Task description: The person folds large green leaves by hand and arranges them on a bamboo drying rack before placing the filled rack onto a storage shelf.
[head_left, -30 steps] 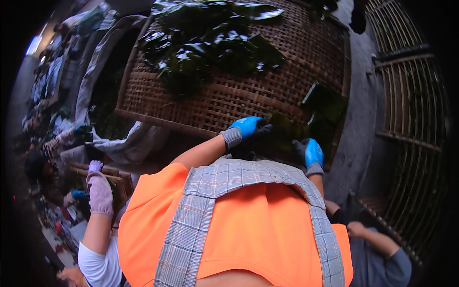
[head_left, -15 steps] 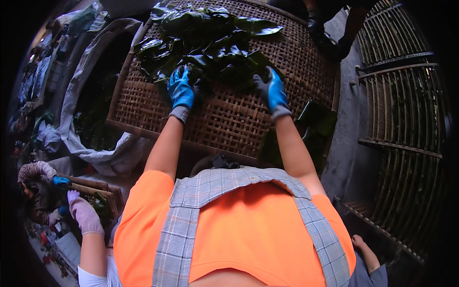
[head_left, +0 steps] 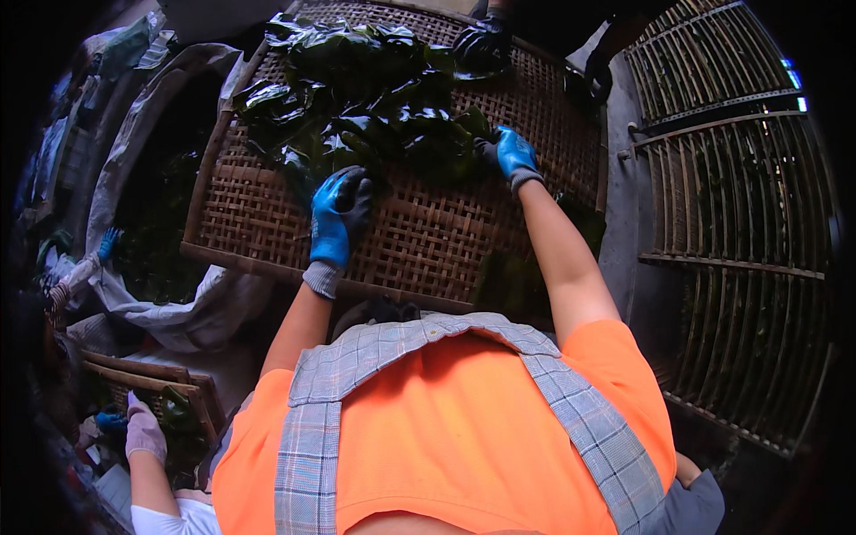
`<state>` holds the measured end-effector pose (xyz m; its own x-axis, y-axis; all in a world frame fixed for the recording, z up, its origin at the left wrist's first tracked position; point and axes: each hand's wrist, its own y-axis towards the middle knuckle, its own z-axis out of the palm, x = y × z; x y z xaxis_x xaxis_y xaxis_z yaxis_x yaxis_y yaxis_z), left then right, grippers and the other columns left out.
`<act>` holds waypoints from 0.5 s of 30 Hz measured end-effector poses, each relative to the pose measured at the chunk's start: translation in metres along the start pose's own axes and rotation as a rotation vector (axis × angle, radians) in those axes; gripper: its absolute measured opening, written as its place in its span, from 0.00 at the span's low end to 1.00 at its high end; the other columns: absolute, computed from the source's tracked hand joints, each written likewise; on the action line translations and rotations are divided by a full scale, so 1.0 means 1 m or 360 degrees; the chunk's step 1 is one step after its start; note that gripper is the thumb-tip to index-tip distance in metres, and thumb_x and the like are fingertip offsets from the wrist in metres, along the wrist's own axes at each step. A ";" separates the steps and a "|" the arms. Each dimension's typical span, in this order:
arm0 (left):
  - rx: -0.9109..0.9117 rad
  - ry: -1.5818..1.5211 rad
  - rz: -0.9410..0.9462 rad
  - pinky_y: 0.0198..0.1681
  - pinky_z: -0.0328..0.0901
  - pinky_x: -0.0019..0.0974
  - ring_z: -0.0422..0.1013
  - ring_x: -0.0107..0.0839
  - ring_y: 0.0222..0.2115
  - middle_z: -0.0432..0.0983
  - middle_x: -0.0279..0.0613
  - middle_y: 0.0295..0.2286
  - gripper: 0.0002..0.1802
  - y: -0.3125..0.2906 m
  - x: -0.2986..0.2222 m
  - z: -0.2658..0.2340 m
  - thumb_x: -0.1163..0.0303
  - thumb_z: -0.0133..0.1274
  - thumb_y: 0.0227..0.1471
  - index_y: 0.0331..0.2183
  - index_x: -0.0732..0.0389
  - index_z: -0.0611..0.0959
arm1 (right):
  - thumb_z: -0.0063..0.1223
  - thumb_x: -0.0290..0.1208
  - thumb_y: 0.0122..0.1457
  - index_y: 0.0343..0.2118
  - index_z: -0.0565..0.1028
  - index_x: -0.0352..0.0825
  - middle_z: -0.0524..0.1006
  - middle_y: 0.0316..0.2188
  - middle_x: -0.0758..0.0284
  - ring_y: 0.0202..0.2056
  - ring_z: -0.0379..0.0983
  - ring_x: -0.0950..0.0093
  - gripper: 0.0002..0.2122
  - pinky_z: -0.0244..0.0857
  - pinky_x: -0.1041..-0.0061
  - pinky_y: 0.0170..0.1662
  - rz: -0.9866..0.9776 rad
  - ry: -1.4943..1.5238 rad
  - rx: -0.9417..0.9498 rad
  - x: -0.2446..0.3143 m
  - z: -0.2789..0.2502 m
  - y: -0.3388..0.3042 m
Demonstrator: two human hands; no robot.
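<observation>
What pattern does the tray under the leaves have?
The tray: brown criss-cross weave, best in head view.

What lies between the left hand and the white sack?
In the head view, the woven tray, including its rim, separates the left hand from the white sack.

Wearer's hands (head_left: 332, 218) (head_left: 514, 153) number 2; large leaf heap (head_left: 366, 98), 1; large woven tray (head_left: 239, 209), 1.

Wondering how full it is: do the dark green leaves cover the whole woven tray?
No, the woven tray shows bare weave in front of the heaped leaves.
</observation>
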<state>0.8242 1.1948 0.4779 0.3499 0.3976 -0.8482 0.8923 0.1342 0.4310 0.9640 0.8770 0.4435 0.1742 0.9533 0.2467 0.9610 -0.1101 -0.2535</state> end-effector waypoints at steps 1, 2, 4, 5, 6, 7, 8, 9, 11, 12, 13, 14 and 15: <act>0.0048 -0.0058 -0.0092 0.41 0.67 0.32 0.74 0.33 0.35 0.77 0.44 0.35 0.10 0.001 0.001 -0.002 0.73 0.55 0.49 0.35 0.66 0.80 | 0.57 0.48 0.50 0.39 0.76 0.39 0.79 0.34 0.63 0.36 0.75 0.63 0.19 0.66 0.67 0.42 -0.0187 0.0220 -0.0168 0.013 -0.013 -0.012; 0.0051 -0.0214 -0.0191 0.41 0.67 0.32 0.73 0.32 0.35 0.77 0.43 0.35 0.11 0.004 -0.001 -0.003 0.73 0.55 0.50 0.37 0.65 0.79 | 0.58 0.44 0.50 0.37 0.77 0.38 0.79 0.30 0.64 0.32 0.76 0.67 0.16 0.67 0.69 0.39 -0.0366 0.0447 -0.0329 0.025 -0.027 -0.026; 0.0094 -0.0526 -0.0383 0.40 0.67 0.32 0.73 0.28 0.36 0.76 0.40 0.36 0.14 0.013 -0.005 0.000 0.73 0.54 0.51 0.41 0.65 0.77 | 0.60 0.28 0.50 0.36 0.77 0.37 0.79 0.29 0.69 0.30 0.72 0.81 0.09 0.67 0.79 0.36 -0.0764 0.1260 0.0005 0.031 -0.051 -0.035; 0.0091 -0.1095 -0.0800 0.44 0.65 0.31 0.70 0.26 0.40 0.74 0.38 0.40 0.19 0.015 -0.005 0.002 0.72 0.54 0.52 0.47 0.64 0.73 | 0.59 0.25 0.50 0.37 0.76 0.36 0.78 0.29 0.71 0.30 0.72 0.82 0.10 0.67 0.80 0.35 -0.0797 0.1521 0.0217 0.043 -0.067 -0.043; -0.0057 -0.0888 -0.0390 0.48 0.62 0.30 0.67 0.26 0.44 0.71 0.38 0.44 0.23 0.024 0.006 0.011 0.74 0.54 0.51 0.50 0.63 0.71 | 0.58 0.22 0.50 0.37 0.75 0.35 0.77 0.29 0.73 0.30 0.71 0.82 0.10 0.68 0.81 0.34 -0.0823 0.1778 0.0438 0.057 -0.084 -0.052; -0.0016 -0.0847 -0.0509 0.50 0.60 0.29 0.65 0.27 0.46 0.70 0.38 0.46 0.24 0.037 -0.020 0.009 0.74 0.55 0.50 0.50 0.63 0.70 | 0.58 0.22 0.51 0.38 0.75 0.35 0.77 0.29 0.73 0.30 0.72 0.82 0.11 0.68 0.81 0.34 -0.0825 0.1791 0.0505 0.060 -0.095 -0.061; 0.0009 -0.0797 -0.0618 0.52 0.58 0.29 0.64 0.27 0.48 0.69 0.39 0.47 0.25 0.052 -0.045 0.003 0.74 0.55 0.50 0.51 0.62 0.70 | 0.57 0.22 0.51 0.40 0.75 0.35 0.77 0.30 0.73 0.30 0.72 0.82 0.12 0.68 0.81 0.34 -0.0846 0.1801 0.0579 0.066 -0.105 -0.067; 0.0160 -0.1055 -0.0593 0.50 0.60 0.29 0.65 0.26 0.46 0.70 0.38 0.45 0.23 0.057 -0.046 0.001 0.74 0.56 0.49 0.49 0.63 0.72 | 0.57 0.23 0.51 0.41 0.74 0.35 0.77 0.31 0.72 0.30 0.72 0.82 0.13 0.68 0.81 0.35 -0.0901 0.1800 0.0675 0.078 -0.111 -0.067; 0.0509 -0.1569 -0.0547 0.46 0.62 0.27 0.68 0.24 0.42 0.73 0.37 0.41 0.20 0.071 -0.036 0.007 0.74 0.57 0.48 0.45 0.63 0.75 | 0.56 0.21 0.49 0.40 0.76 0.36 0.77 0.33 0.71 0.33 0.73 0.80 0.13 0.69 0.79 0.37 -0.0892 0.1597 0.0442 0.084 -0.093 -0.041; 0.0527 -0.1339 -0.0597 0.44 0.63 0.27 0.68 0.23 0.39 0.74 0.36 0.38 0.17 0.076 -0.017 0.015 0.74 0.58 0.48 0.42 0.63 0.76 | 0.55 0.20 0.49 0.40 0.76 0.37 0.78 0.35 0.70 0.34 0.73 0.79 0.14 0.69 0.78 0.38 -0.0868 0.1498 0.0319 0.089 -0.083 -0.036; 0.0516 -0.1093 -0.0639 0.42 0.64 0.26 0.69 0.22 0.36 0.75 0.35 0.35 0.14 0.078 0.015 0.022 0.74 0.58 0.47 0.39 0.64 0.78 | 0.55 0.22 0.48 0.40 0.77 0.41 0.78 0.36 0.67 0.34 0.75 0.74 0.14 0.69 0.75 0.38 -0.1102 0.0882 -0.0185 0.111 -0.084 -0.046; 0.0522 -0.0856 -0.0665 0.39 0.64 0.26 0.70 0.21 0.33 0.76 0.34 0.32 0.11 0.078 0.036 0.030 0.74 0.59 0.47 0.36 0.64 0.79 | 0.55 0.24 0.48 0.39 0.77 0.42 0.78 0.36 0.66 0.34 0.75 0.72 0.14 0.69 0.74 0.38 -0.1088 0.0512 -0.0423 0.118 -0.076 -0.046; 0.0368 -0.0784 -0.0492 0.32 0.64 0.24 0.69 0.19 0.26 0.76 0.31 0.26 0.04 0.075 0.040 0.039 0.76 0.58 0.47 0.29 0.63 0.80 | 0.55 0.25 0.48 0.39 0.77 0.43 0.78 0.36 0.65 0.34 0.75 0.70 0.13 0.69 0.73 0.38 -0.1045 0.0130 -0.0658 0.119 -0.065 -0.043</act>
<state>0.9161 1.1849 0.4640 0.1069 -0.1005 -0.9892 0.9927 -0.0459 0.1119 0.9578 0.9770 0.5445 -0.4580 0.8376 0.2979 0.8720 0.3581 0.3337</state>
